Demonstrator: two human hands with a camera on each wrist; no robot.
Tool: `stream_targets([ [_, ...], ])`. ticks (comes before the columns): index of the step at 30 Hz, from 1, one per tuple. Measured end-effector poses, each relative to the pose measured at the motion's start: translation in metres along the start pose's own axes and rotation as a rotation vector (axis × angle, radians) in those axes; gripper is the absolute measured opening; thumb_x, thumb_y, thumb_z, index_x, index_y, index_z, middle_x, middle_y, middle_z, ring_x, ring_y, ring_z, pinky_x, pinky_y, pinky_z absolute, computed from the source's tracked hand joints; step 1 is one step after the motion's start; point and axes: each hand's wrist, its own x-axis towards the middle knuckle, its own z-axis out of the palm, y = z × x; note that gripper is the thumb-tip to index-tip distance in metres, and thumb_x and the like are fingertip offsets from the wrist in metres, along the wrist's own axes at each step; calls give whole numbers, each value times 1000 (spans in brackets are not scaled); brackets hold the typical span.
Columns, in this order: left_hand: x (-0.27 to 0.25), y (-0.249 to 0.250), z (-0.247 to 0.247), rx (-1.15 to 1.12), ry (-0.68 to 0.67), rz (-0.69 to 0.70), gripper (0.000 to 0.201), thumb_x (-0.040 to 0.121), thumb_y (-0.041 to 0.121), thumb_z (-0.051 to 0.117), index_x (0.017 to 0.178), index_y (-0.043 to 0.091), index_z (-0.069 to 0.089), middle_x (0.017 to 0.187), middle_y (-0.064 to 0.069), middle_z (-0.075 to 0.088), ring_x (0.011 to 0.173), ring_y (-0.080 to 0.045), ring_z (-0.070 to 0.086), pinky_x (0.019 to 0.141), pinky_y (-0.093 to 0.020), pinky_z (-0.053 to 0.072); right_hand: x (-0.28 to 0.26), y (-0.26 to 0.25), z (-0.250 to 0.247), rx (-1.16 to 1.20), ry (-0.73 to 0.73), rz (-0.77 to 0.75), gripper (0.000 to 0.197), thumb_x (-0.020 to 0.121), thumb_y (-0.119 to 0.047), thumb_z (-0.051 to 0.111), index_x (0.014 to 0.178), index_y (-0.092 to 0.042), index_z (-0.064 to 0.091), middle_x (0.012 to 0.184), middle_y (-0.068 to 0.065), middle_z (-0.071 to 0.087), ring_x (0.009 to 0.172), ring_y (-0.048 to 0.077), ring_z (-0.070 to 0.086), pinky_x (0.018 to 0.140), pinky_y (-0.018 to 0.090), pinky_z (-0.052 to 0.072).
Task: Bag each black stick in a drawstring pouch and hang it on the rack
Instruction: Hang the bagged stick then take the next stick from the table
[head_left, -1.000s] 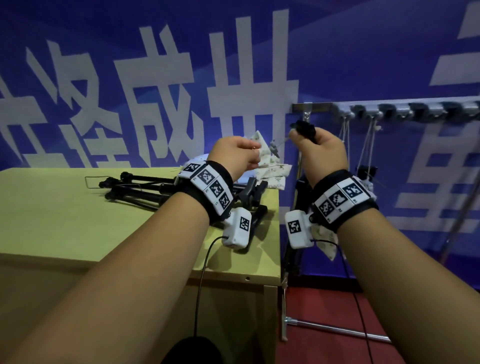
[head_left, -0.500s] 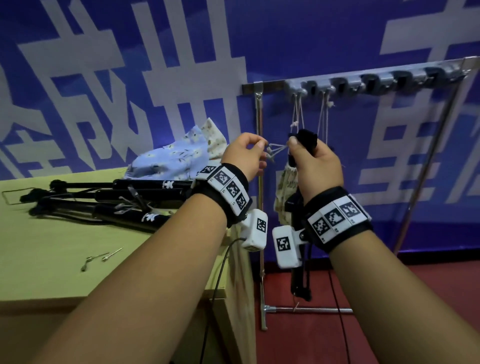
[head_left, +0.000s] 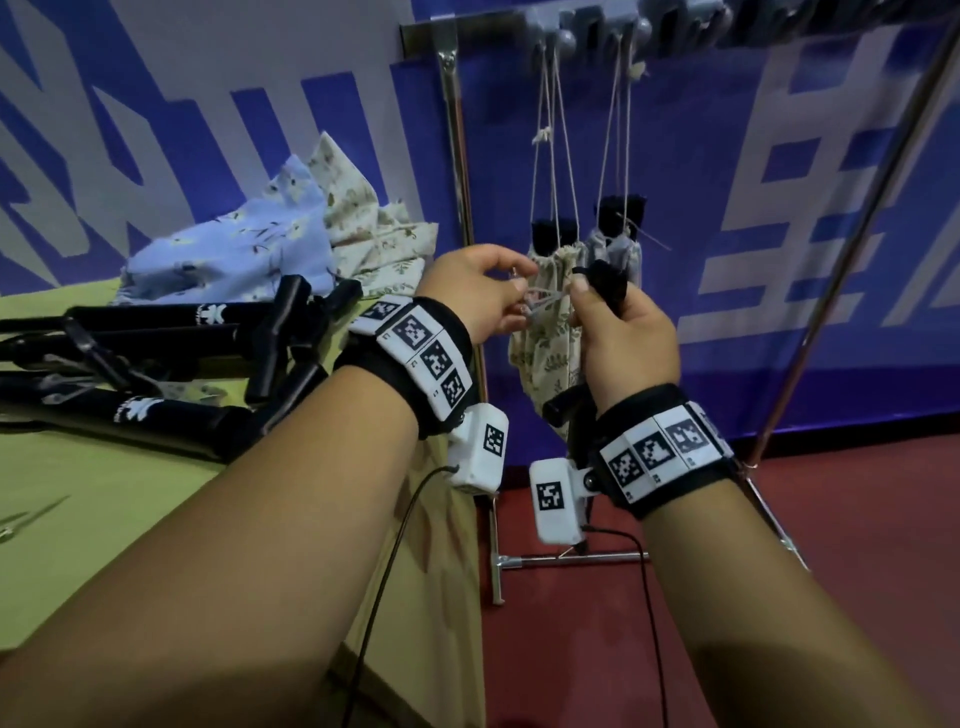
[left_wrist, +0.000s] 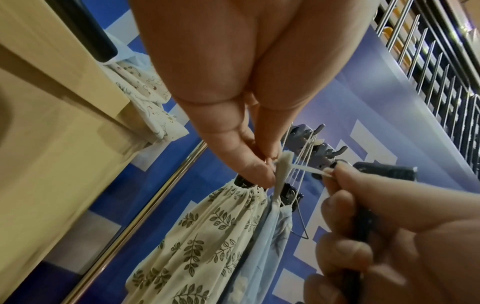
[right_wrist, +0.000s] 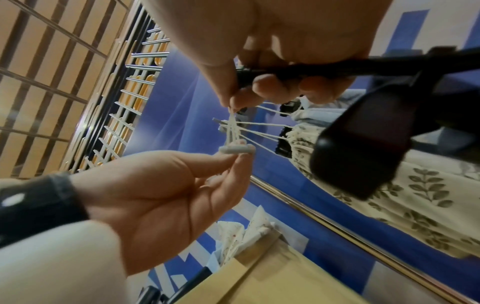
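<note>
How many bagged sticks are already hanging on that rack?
2. A leaf-print pouch hangs from the leftmost hook, and a pale blue pouch hangs from the hook beside it, to its right. The rack runs out of view, so others may be hidden.

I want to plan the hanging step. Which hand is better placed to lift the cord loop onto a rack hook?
Probably the left hand. It pinches only the cord, so it can carry it up. The right hand also pinches the cord but grips the stick as well. The rack stands above both.
</note>
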Motion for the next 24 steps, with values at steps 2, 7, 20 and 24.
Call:
stream_targets([
  [2, 2, -2, -1, 25, 7, 13, 18, 100, 0, 60, 109, 8, 74, 94, -16, 73, 73, -18, 71, 65, -26, 63, 5, 6, 1, -31, 3, 25, 20, 98, -38, 74, 85, -22, 78, 71, -9, 74, 65, 10, 69, 70, 36, 57],
  [7, 3, -7, -6, 79, 35, 15, 19, 101, 1, 60, 109, 10, 75, 88, -12, 72, 69, -14, 71, 69, -27, 64, 10, 10, 6, -91, -4, 8, 29, 99, -41, 70, 74, -29, 78, 82, -5, 80, 74, 21, 70, 79, 43, 58],
  [20, 1, -2, -8, 148, 0, -80, 33, 93, -10, 64, 115, 11, 75, 91, -13, 68, 69, -21, 69, 76, -35, 65, 1, 18, 6, -133, -62, -18, 22, 103, -36, 68, 87, -26, 79, 87, -8, 81, 66, 0, 63, 64, 17, 49],
  [24, 2, -2, -10, 148, -19, -92, 35, 92, -13, 63, 114, 11, 75, 84, -10, 69, 57, -16, 68, 68, -31, 64, 0, 17, 6, -142, -71, -10, 24, 103, -37, 68, 84, -28, 79, 88, -8, 81, 67, 3, 63, 69, 22, 51],
])
